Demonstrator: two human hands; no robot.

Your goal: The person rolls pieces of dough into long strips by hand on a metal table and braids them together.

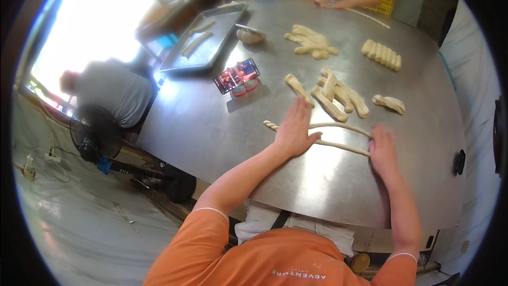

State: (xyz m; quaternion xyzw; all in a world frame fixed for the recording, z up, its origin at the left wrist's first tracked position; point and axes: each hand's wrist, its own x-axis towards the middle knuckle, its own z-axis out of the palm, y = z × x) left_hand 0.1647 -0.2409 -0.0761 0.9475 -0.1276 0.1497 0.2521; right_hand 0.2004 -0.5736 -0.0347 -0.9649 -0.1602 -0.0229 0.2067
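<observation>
A long dough rope (341, 125) lies doubled on the steel table (238, 143), its two strands running side by side between my hands. My left hand (295, 131) rests palm down over the rope's left part, and a short twisted end pokes out to its left. Flat on the strands' right ends is my right hand (383, 145); what lies beneath the palm is hidden. Thick dough pieces (343, 95) lie crossed just beyond my hands, one of them (295, 87) touching or close to my left fingertips. A shorter dough piece (389, 104) sits beyond my right hand.
Farther back are a dough heap (311, 41) and a row of dough rolls (381, 55). A phone (237, 76) leans on a small stand at the left, near a metal tray (210, 57) with twisted dough. Across the table, a co-worker's hands (333, 4) touch a twisted strand. A fan (95, 133) stands left.
</observation>
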